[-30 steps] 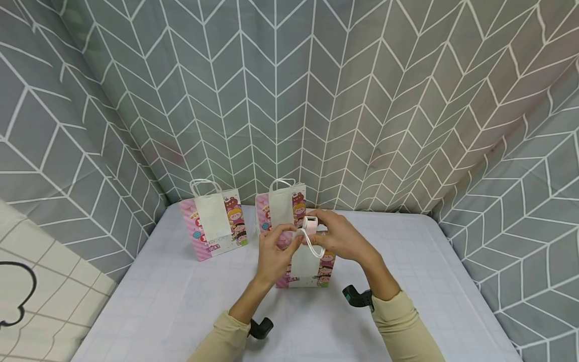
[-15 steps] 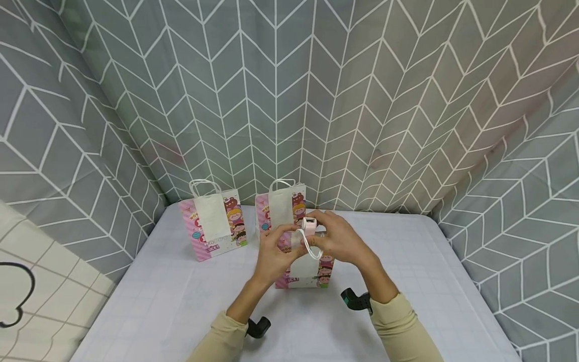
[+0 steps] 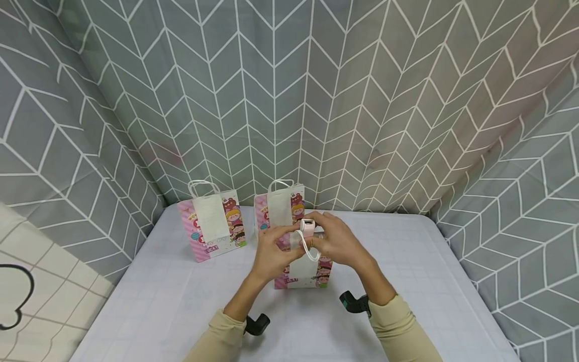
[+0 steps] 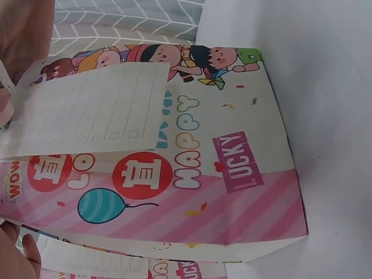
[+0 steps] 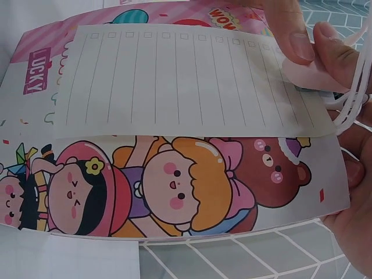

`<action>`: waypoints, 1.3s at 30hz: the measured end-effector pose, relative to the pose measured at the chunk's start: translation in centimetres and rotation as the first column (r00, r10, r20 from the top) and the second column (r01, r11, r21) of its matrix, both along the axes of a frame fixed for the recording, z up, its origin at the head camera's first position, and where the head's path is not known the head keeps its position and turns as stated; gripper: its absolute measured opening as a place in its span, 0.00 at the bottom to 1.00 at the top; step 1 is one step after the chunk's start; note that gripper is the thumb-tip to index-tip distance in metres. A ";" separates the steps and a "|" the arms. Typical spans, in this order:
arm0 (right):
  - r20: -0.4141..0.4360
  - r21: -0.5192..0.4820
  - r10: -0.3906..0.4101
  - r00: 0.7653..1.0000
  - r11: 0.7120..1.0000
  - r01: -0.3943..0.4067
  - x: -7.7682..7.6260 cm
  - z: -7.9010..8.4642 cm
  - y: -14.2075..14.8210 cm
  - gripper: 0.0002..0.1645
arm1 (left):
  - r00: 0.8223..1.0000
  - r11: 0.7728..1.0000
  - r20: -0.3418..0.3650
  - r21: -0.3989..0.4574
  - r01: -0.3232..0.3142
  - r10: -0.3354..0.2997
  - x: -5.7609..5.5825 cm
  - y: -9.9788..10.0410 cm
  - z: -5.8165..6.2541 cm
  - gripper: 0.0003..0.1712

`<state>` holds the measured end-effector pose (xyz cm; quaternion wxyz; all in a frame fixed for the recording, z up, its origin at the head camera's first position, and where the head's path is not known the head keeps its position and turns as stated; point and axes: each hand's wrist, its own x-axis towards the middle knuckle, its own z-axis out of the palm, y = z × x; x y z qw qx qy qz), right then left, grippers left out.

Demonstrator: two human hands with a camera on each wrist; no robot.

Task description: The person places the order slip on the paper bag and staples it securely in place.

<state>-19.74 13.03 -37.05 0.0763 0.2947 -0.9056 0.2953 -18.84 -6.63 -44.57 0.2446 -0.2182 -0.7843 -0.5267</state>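
Between both hands stands a pink-and-white paper gift bag with cartoon figures and a "LUCKY" label. A lined white sheet lies over its front. My right hand grips a small pink stapler at the bag's top edge, where the sheet's top end is. From the other side my left hand pinches the top edge of the bag and sheet. A white cord handle hangs forward over the sheet. In the left wrist view the sheet's lower end stands a little off the bag.
Two matching gift bags stand behind, a left one and a middle one, each with a white sheet on its front and upright handles. A white cloth covers the table. Patterned grey curtains enclose the back and sides.
Both hands, with the bag and the stapler, have shifted very slightly left in the view, along with the background. The stapler has tipped a little, and the grip is the same.
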 end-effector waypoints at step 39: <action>-0.236 0.021 -0.070 0.969 0.997 0.077 0.1 -1.2 -1.1 0.24 | 0.982 0.970 -0.035 -0.154 -0.189 0.185 -0.2 0.3 1.3 0.32</action>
